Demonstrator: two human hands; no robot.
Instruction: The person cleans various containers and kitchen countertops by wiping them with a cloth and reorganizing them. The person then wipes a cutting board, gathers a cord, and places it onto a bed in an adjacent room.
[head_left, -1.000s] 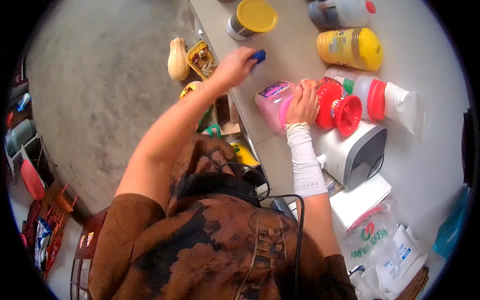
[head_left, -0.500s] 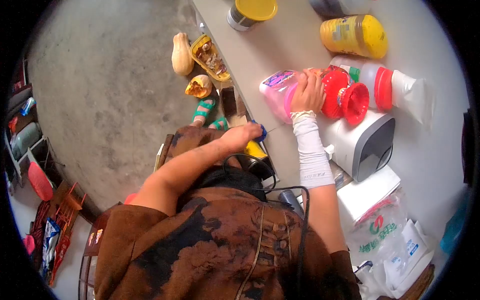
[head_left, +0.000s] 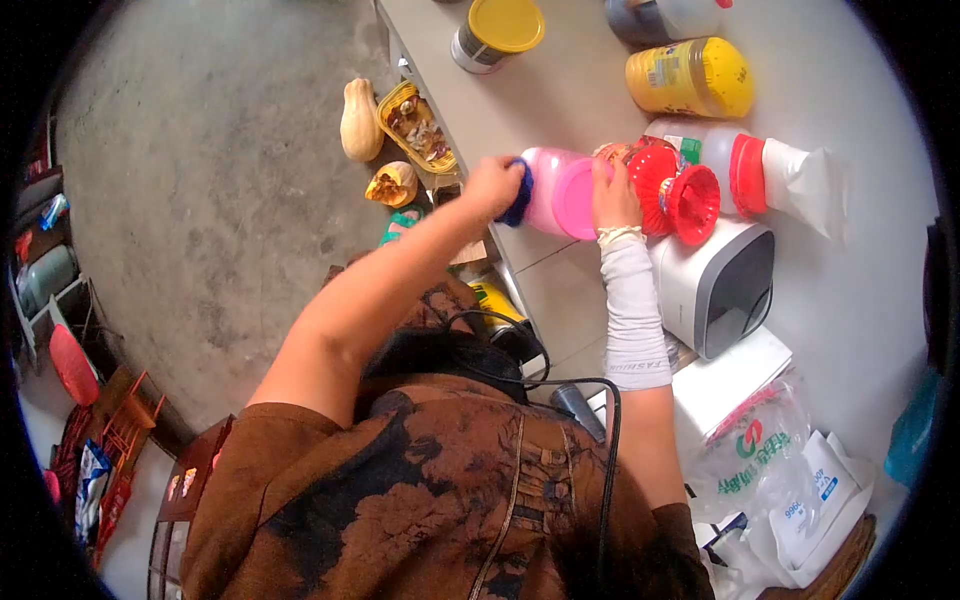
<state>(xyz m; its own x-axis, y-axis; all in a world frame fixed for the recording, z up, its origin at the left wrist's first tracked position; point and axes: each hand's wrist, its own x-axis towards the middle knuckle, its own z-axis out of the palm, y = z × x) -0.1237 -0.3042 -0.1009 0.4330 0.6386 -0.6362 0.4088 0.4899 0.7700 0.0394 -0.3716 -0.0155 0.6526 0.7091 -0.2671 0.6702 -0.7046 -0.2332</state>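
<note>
My left hand is closed around a dark blue cloth or scrubber. The blue piece presses against the side of a translucent pink jar with a bright pink lid. From the other side my right hand, its wrist in a white sleeve, holds the jar at its lid end, fingers bent over the rim. The jar is tilted, lid toward me. Just beyond my right hand stands a red fluted vase-shaped ornament.
A white and grey appliance, a red-capped clear container, a yellow-topped jar and a yellow-lidded can stand on the counter. Plastic bags lie at right. Squashes and a yellow basket sit on the floor.
My left hand has come up from the counter edge with the blue piece and now meets the pink jar. The jar has tipped so its lid faces me more, my right hand still on it.
</note>
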